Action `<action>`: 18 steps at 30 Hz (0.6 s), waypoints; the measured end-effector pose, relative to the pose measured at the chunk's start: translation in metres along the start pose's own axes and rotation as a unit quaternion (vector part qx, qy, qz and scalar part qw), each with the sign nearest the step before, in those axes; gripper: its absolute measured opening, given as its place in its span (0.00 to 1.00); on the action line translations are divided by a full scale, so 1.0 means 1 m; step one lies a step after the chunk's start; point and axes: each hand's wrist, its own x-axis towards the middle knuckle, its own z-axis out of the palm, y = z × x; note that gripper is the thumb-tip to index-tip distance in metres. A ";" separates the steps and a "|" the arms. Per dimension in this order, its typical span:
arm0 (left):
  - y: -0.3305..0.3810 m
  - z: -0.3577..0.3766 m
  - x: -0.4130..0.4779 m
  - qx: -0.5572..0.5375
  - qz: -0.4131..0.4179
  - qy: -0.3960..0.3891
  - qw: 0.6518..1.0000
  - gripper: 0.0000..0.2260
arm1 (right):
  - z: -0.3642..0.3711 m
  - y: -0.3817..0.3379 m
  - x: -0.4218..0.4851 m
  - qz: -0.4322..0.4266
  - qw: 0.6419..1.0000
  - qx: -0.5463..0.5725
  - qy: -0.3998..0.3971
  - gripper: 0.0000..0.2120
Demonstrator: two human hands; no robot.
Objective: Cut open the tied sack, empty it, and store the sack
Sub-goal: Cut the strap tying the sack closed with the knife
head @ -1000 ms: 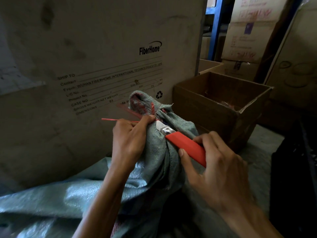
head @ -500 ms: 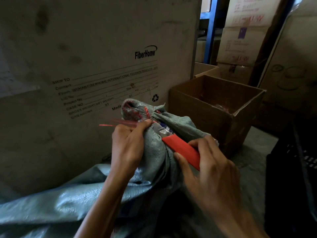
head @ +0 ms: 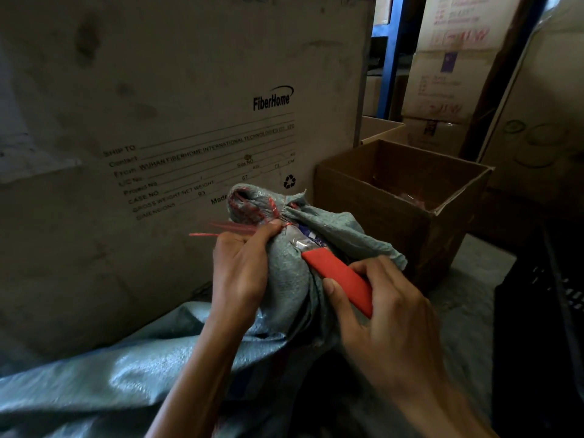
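While hands grip it, sack (head: 284,279) lies between.

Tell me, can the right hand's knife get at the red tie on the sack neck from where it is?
Probably yes. The right hand aims the red knife at the red tie, while the left hand grips the sack just below, close to the blade.
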 end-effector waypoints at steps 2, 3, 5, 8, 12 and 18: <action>0.000 0.000 -0.001 0.005 0.002 0.004 1.000 0.17 | 0.000 -0.001 0.000 0.004 1.000 0.001 0.001 0.15; 0.000 0.001 -0.001 0.008 0.004 0.007 1.000 0.16 | 0.000 -0.002 0.000 0.005 1.000 0.000 0.000 0.16; 0.000 0.002 -0.002 0.010 0.008 0.007 1.000 0.15 | 0.000 -0.003 0.000 0.007 1.000 -0.004 0.001 0.17; -0.001 0.005 -0.006 0.006 0.011 0.016 1.000 0.18 | -0.001 -0.004 0.001 0.009 1.000 -0.006 0.006 0.17; 0.001 0.007 -0.010 0.016 0.014 0.014 1.000 0.21 | -0.003 -0.005 0.003 -0.001 1.000 -0.022 0.016 0.16; 0.004 0.003 -0.010 0.004 0.023 -0.012 1.000 0.18 | -0.006 0.000 0.005 -0.031 0.999 -0.027 0.024 0.13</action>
